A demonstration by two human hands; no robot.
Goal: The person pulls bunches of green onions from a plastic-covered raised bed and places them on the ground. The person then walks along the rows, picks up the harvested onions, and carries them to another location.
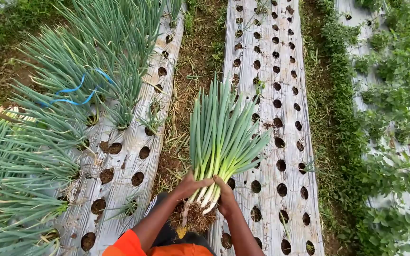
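Holding 1 green onion bunch [221, 142]: your left hand [189, 185] and right hand [226, 199] clamp its white stems; next, probably shake soil off roots [194, 219].

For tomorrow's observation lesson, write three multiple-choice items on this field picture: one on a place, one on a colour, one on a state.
1. Where does the bunch of spring onions sit?
A. in both hands
B. on the plastic mulch sheet
C. in a basket

2. What colour is the cord among the growing spring onion plants on the left?
A. red
B. blue
C. yellow

3. How is the bunch held?
A. leaves down
B. flat
C. roots down, leaves up

Answers: 1 A, the left hand and right hand grip its white base. 2 B, blue loops show. 3 C, roots hang below the hands.
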